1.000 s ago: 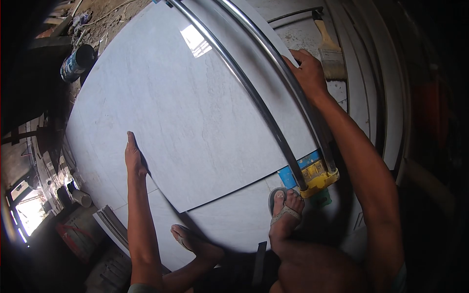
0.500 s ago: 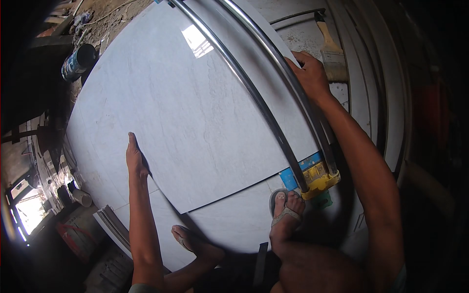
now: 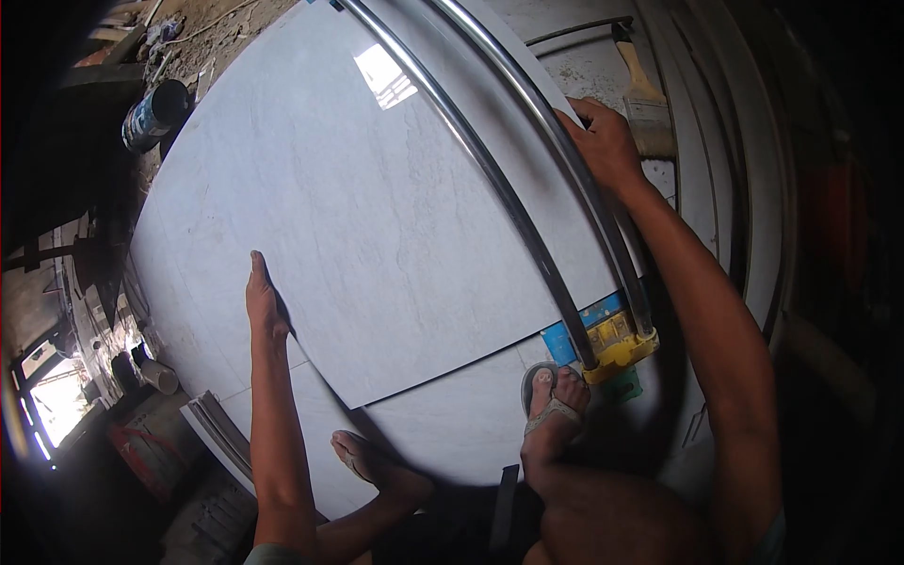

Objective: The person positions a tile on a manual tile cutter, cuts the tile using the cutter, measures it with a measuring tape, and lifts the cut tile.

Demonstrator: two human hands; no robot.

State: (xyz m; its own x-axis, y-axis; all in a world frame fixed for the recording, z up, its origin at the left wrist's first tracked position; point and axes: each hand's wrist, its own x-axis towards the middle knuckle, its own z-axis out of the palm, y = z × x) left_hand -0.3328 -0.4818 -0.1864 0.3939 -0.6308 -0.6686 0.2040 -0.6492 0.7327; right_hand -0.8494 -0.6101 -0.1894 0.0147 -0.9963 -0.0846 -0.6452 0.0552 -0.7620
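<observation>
Big glossy tile [image 3: 377, 207] flat on floor, lying over other tiles, near edge toward feet. Twin steel rails [image 3: 527, 179] of manual cutter running across tile's right part, yellow end stop [image 3: 617, 347] at near edge by sandalled foot [image 3: 551, 400]. Left hand [image 3: 264, 299] open, flat, edge-on against tile's left border. Right hand [image 3: 607, 141] closed round outer rail, prob. on the handle — hidden. Tile likely heavy, stiff, brittle, slick on top; best held by opposite edges. Brush [image 3: 645, 94] beyond right hand.
</observation>
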